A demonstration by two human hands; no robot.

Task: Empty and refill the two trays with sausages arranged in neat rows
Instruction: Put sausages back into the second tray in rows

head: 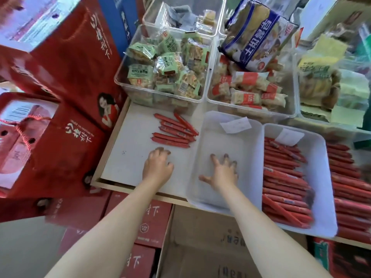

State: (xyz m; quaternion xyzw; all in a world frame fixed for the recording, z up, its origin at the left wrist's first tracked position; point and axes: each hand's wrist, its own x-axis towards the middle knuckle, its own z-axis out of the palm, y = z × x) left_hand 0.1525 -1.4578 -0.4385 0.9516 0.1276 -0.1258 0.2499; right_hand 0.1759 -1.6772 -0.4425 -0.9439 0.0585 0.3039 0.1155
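Sausages (pixel 174 130) from the nearer tray are lying in a loose pile on the white table (pixel 128 157), just left of the empty tray (pixel 224 137), whose floor is showing bare apart from a paper slip near its far wall. So the emptying of this tray is looking done — its refill is not yet begun. The left hand (pixel 157 167) is hovering over or resting on the table just short of the pile, fingers curled downward and grasping nothing that I can see. The right hand (pixel 222 171) is reaching into the empty tray with fingers spread and relaxed, holding nothing; whether it is touching the tray floor I cannot tell. To the right, the second tray (pixel 321 177) is sitting packed with sausages in rough rows, some lying askew — whether it is already refilled or still waiting to be emptied cannot be judged from this view. More sausages are lying beyond its right rim. What is left, at the least, is laying the loose pile back into the empty tray in neat rows.
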